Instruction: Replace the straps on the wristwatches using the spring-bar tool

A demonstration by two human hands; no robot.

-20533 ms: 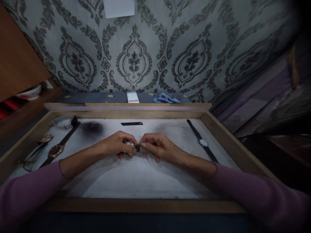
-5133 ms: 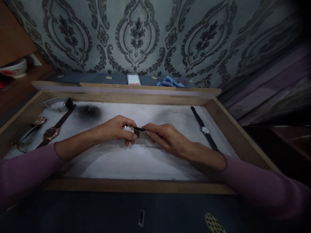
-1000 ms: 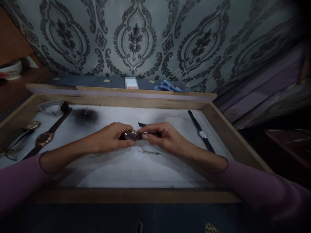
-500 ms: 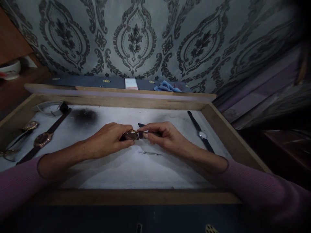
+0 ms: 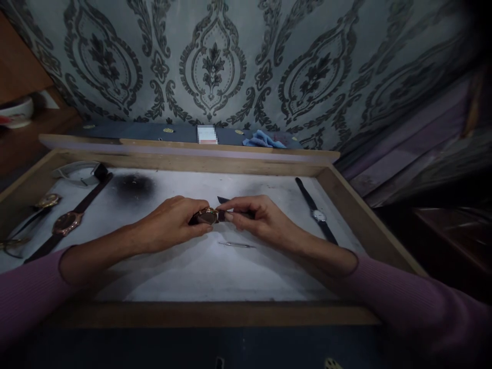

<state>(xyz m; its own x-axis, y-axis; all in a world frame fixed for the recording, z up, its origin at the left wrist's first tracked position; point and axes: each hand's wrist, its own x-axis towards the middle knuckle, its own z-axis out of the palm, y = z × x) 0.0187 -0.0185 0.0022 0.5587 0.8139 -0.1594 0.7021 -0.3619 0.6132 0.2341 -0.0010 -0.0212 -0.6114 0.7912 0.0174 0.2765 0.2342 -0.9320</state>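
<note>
Over the middle of a shallow wooden box, my left hand [image 5: 165, 225] grips a gold-rimmed wristwatch [image 5: 207, 216] by its case, thumb below and fingers above. My right hand [image 5: 259, 219] pinches the dark watch strap [image 5: 222, 216] close to the right side of that case. Whether the strap is fixed to the case cannot be made out. Behind the right fingers, a dark pointed strip [image 5: 222, 199] sticks out, perhaps another piece of strap. A thin metal tool [image 5: 236, 245] lies on the white surface just below both hands.
The wooden box's rim [image 5: 215, 313] surrounds the work. To the left lie a rose-gold watch [image 5: 67, 223], a small gold watch [image 5: 48, 200] and a pale strap [image 5: 79, 171]. A silver watch with a dark strap [image 5: 318, 215] rests at right. Behind the box is a blue cloth [image 5: 263, 139].
My left thumb has shifted slightly down along the watch case. Both hands otherwise keep their grip on the watch and strap, and the view has moved a little.
</note>
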